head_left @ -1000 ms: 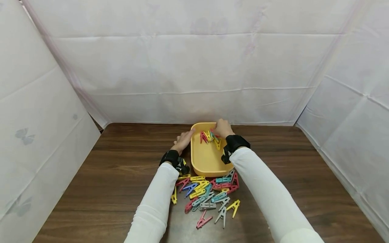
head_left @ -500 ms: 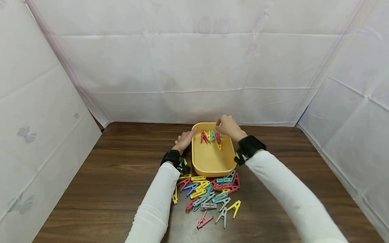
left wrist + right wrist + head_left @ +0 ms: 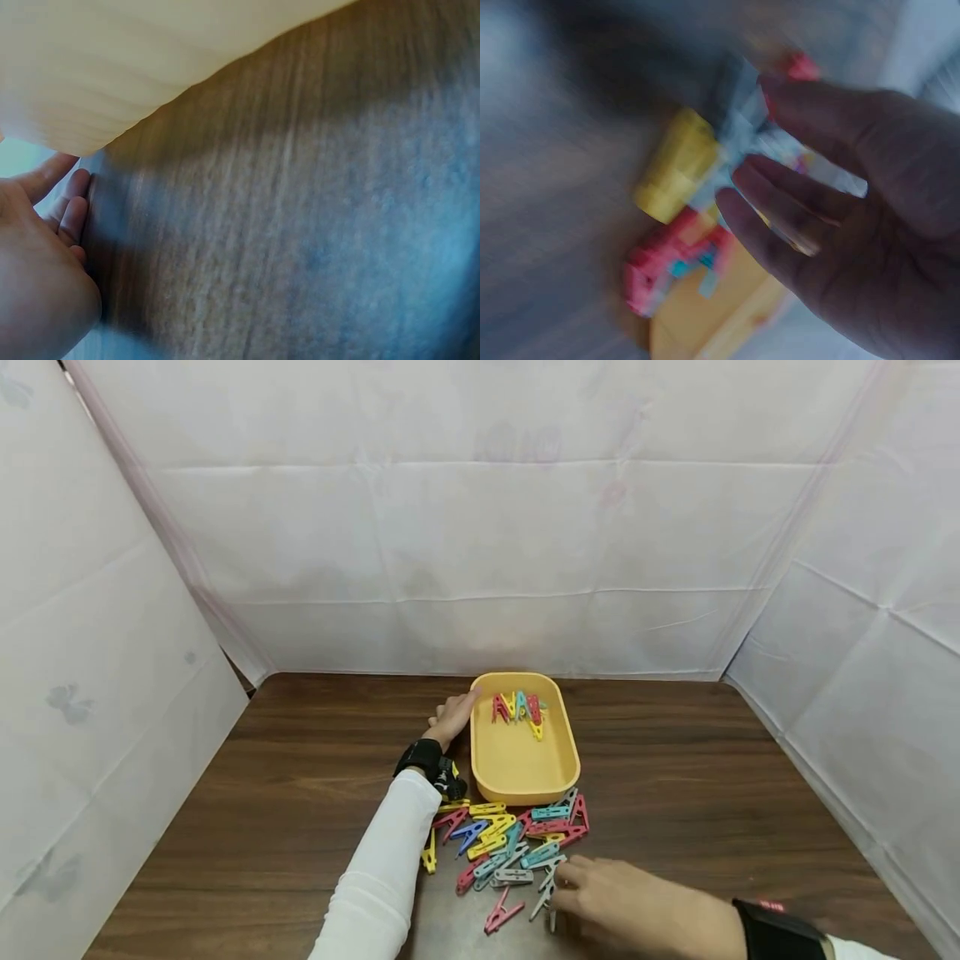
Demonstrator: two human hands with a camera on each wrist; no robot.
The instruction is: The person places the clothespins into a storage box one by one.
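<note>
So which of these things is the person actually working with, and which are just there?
In use:
- yellow tray, steadied by the left hand
- pegs clipped on its far rim
- pile of loose pegs on the table, where the right hand reaches

Just there:
- wooden table
- white sheeting round it
- black wrist straps

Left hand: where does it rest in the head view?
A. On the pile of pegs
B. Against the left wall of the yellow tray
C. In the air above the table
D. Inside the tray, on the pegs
B: the left hand lies on the table with its fingers against the outer left wall of the tray.
</note>
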